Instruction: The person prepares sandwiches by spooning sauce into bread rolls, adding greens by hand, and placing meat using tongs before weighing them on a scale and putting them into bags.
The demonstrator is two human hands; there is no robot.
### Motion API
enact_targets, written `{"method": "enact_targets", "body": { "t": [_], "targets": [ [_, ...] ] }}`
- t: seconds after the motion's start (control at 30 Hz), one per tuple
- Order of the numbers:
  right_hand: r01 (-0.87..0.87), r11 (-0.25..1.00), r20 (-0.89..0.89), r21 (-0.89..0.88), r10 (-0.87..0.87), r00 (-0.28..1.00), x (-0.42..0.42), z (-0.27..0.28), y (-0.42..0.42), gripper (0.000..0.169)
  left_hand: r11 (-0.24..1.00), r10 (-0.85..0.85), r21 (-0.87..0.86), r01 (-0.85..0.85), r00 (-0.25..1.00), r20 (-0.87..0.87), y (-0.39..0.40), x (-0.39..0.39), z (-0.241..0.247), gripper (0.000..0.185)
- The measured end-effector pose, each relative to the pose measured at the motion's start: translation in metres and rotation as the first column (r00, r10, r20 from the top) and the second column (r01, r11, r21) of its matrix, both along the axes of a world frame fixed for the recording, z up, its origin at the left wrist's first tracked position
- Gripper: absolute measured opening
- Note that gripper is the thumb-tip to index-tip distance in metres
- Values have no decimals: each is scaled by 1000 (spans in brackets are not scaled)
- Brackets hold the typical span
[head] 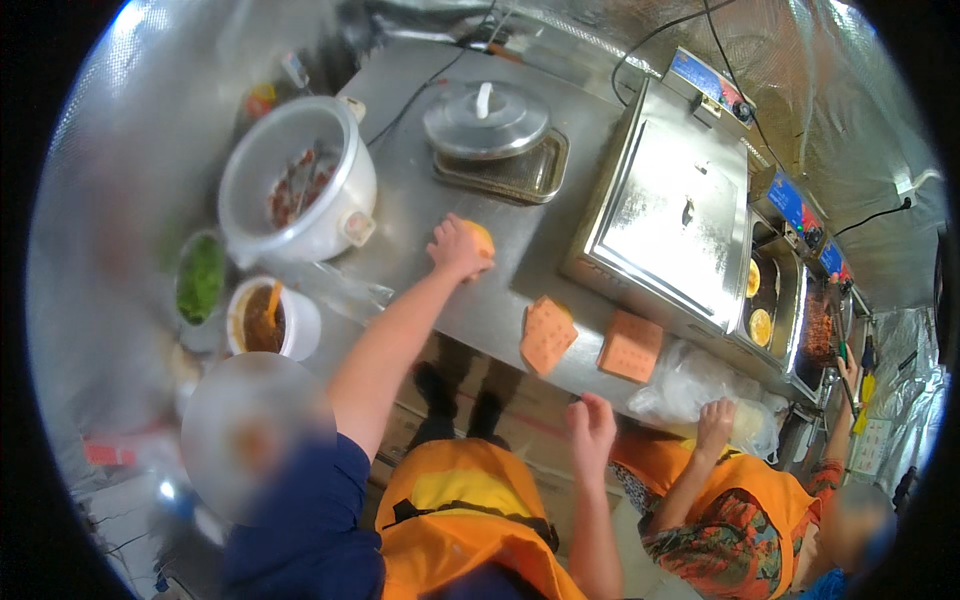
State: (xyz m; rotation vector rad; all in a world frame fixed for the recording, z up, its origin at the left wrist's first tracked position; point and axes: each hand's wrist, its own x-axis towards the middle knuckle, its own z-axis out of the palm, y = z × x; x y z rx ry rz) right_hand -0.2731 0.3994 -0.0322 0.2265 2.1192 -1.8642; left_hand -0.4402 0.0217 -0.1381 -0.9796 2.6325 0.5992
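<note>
My left hand rests over the steel counter, its fingers curled around a rounded yellow-orange thing; the hand hides much of it. Near the counter's front edge, my right hand is raised with bent fingers. A small dark spot shows at its fingertips, and whether it holds anything is unclear. Beyond this hand, a pink-orange printed paper sleeve lies on the counter, with some yellow showing at its upper edge. Just right of it sits what looks like a pile of similar sleeves.
A white pot holds chopped meat, beside a sauce tub and a bowl of greens. A metal lid sits on a tray. Right stand a lidded steel cooker and flatbreads. A co-worker's hand holds a green-handled tool.
</note>
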Motion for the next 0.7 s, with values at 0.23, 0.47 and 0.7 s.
{"method": "enact_targets", "body": {
  "t": [0.23,0.47,0.7],
  "targets": [
    [-297,943,-277,152,329,903,-52,18,-91,20,967,83,231,107,724,-685,2,86,17,134],
    [-718,671,-449,184,707,546,-37,83,-296,20,630,729,767,123,245,-639,12,319,99,124],
    [-155,256,-278,954,950,-145,28,58,-489,23,402,901,915,43,-198,-387,-8,470,125,118]
  ]
}}
